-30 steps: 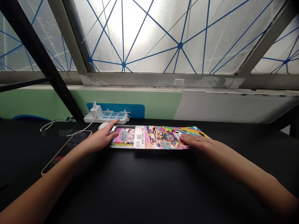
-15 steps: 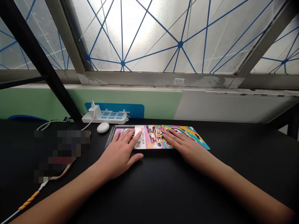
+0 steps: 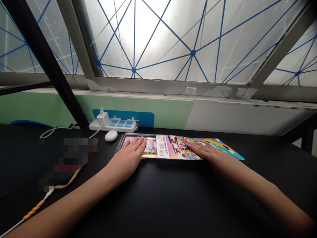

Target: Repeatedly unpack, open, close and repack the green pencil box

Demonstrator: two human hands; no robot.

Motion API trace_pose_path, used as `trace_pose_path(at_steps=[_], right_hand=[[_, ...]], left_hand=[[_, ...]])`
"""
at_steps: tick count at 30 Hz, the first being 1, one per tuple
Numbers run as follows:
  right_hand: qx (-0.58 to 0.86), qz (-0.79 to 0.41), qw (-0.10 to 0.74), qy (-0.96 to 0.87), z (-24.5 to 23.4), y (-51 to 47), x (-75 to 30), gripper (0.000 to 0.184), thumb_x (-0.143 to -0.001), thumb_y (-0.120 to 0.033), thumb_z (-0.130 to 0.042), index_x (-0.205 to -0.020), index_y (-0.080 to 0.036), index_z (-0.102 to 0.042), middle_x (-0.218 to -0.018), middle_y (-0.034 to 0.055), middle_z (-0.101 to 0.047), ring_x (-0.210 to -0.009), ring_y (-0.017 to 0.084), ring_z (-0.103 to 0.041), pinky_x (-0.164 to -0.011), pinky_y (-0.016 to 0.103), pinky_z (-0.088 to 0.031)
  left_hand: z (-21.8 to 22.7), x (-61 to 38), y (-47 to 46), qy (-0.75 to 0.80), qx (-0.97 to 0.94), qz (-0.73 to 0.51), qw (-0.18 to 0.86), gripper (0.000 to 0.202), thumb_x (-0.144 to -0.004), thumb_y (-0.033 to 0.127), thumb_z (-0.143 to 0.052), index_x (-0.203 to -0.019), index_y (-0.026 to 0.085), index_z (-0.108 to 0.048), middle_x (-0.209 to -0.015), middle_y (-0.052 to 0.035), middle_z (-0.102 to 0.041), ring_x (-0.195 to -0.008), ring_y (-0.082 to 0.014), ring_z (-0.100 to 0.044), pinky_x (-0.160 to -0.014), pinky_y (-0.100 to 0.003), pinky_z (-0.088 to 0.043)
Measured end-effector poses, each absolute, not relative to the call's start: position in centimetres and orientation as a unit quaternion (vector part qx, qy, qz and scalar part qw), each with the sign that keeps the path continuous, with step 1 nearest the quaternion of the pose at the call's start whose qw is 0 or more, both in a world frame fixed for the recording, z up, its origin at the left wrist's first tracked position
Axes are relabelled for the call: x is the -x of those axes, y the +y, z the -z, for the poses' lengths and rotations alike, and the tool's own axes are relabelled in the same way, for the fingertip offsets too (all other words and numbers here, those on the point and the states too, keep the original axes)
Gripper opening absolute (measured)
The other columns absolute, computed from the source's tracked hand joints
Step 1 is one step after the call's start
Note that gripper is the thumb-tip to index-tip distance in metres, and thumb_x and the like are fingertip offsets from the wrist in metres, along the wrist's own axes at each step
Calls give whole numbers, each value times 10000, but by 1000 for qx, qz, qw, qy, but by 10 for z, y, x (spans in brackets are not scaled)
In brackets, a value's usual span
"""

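A flat pencil box in a clear plastic tray (image 3: 151,149) lies on the black table (image 3: 173,198). A bright cartoon-printed paper sleeve (image 3: 178,149) labelled "PENCIL BOX" sticks out to its right. My left hand (image 3: 128,157) lies flat, fingers stretched, on the tray's left end. My right hand (image 3: 206,152) rests flat on the sleeve, fingers extended toward the left. The sleeve's right tip (image 3: 235,154) reaches past my right hand.
A white power strip (image 3: 114,125) with a plugged charger stands at the wall behind the box. Beside it sits a small white oval object (image 3: 111,135). A blurred flat device (image 3: 66,158) with a cable (image 3: 37,208) lies at the left. A window frame runs above.
The sleeve has slid to the right, off the tray, with my right hand on it. My left hand has shifted from the label back onto the tray's left end.
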State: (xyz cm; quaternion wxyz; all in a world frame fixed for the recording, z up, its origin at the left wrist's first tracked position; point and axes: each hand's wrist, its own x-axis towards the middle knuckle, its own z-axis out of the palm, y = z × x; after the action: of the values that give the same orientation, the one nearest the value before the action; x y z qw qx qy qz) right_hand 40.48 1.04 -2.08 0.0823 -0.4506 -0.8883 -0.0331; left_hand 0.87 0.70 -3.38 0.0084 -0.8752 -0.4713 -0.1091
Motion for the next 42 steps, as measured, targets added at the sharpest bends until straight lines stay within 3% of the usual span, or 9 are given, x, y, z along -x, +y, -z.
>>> trace_pose_path(at_steps=[5,10,16,20,25,28,32,37,42], right_hand=[[438,85,94,-890,21,8,-392,812,-879,-7,-410,-1623,-313,-298,-1605,63,-447,-1434,304,-485,-1118,583,-477],[407,77,94,-905,27,6,-351,819,-911,16,-374,-1634,-346,-243,-1660,34,-339,-1515,284,-336,-1172,565,-413],[434,35,99,-895,23,6,-391,782,-884,11,-389,-1571,-362,-410,-1587,5,-478,-1440,267,-479,-1147,528,-465],[462,61,93,-880,17,2,-401,736,-861,-13,-415,-1530,-308,-499,-1541,55,-545,-1385,311,-546,-1107,574,-495],[418,87,95,-899,18,-1,-352,678,-937,-28,-380,-1574,-255,-427,-1643,101,-379,-1493,309,-387,-1168,561,-421],[400,61,92,-910,21,-2,-333,672,-968,-27,-341,-1595,-263,-387,-1633,91,-391,-1513,277,-339,-1182,517,-414],[408,42,89,-908,21,-2,-342,660,-980,-48,-357,-1593,-290,-387,-1624,68,-413,-1495,250,-378,-1177,484,-424],[446,30,102,-889,19,0,-378,666,-924,-27,-377,-1522,-285,-511,-1558,57,-519,-1409,267,-519,-1129,502,-487],[480,142,141,-854,8,-1,-389,684,-851,50,-365,-1460,-181,-575,-1456,100,-629,-1302,275,-627,-1057,474,-561]], left_hand=[[27,-12,2,-471,876,100,23,536,-1045,277,-429,-1577,218,-421,-1639,-152,-393,-1509,-367,-370,-1199,-600,-333],[26,-16,-1,-465,875,126,53,517,-1048,331,-455,-1552,220,-466,-1602,-168,-451,-1473,-377,-419,-1182,-615,-350],[21,-9,2,-471,871,139,11,509,-1041,314,-449,-1549,285,-471,-1602,-112,-467,-1480,-358,-416,-1185,-606,-357],[17,-3,5,-464,877,128,-3,518,-1034,350,-490,-1549,294,-471,-1602,-104,-469,-1460,-351,-438,-1186,-598,-352],[16,-3,7,-445,885,138,20,518,-1020,378,-535,-1527,279,-506,-1557,-117,-519,-1418,-356,-465,-1161,-578,-371],[15,-4,7,-447,882,147,24,505,-1010,380,-552,-1509,302,-530,-1542,-107,-536,-1401,-355,-480,-1148,-558,-387],[13,-3,8,-460,877,139,14,502,-1014,404,-547,-1509,317,-531,-1550,-84,-535,-1409,-352,-484,-1166,-556,-377],[13,8,14,-468,873,137,0,511,-1014,451,-541,-1509,325,-529,-1570,-63,-517,-1436,-357,-464,-1178,-573,-368],[15,17,24,-480,866,136,10,533,-995,466,-573,-1499,293,-548,-1549,-97,-538,-1424,-378,-474,-1158,-586,-390]])
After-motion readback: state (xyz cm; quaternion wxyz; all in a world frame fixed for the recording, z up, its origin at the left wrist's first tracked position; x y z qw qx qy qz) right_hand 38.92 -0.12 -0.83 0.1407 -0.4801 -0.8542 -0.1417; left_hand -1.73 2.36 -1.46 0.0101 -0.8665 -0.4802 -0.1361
